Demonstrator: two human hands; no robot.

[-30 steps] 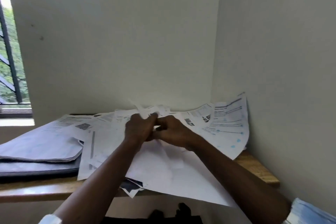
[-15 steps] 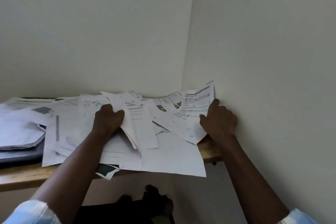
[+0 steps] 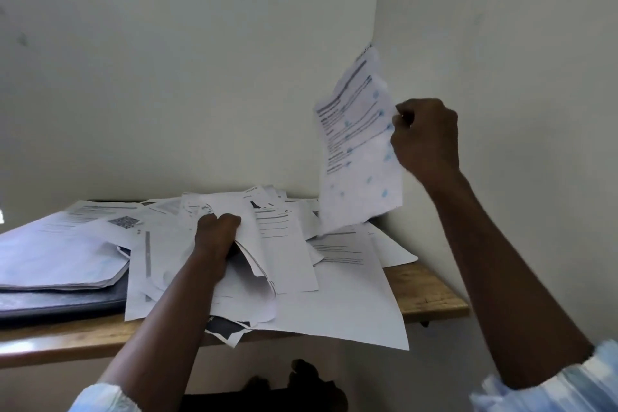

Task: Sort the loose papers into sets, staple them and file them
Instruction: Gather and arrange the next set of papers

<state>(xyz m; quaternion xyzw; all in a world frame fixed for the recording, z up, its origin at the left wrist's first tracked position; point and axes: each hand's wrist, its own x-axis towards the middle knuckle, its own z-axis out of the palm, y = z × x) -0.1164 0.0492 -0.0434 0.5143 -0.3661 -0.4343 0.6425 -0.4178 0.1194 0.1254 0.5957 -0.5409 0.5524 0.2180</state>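
Observation:
Loose printed papers (image 3: 337,294) lie scattered in a heap over a wooden shelf-like table (image 3: 431,294) in the room's corner. My right hand (image 3: 424,137) grips one printed sheet with blue marks (image 3: 357,157) by its right edge and holds it upright above the heap, close to the corner. My left hand (image 3: 215,237) grips a small bundle of sheets (image 3: 254,261) in the middle of the heap, fingers curled round its edge. No stapler is in view.
At the left, a stack of papers (image 3: 57,257) rests on a dark folder (image 3: 63,303). Walls close in behind and on the right. Some sheets overhang the table's front edge (image 3: 50,348). My feet show below.
My right hand has lifted the blue-marked sheet off the right end of the heap and raised it upright. My left hand stays on its bundle.

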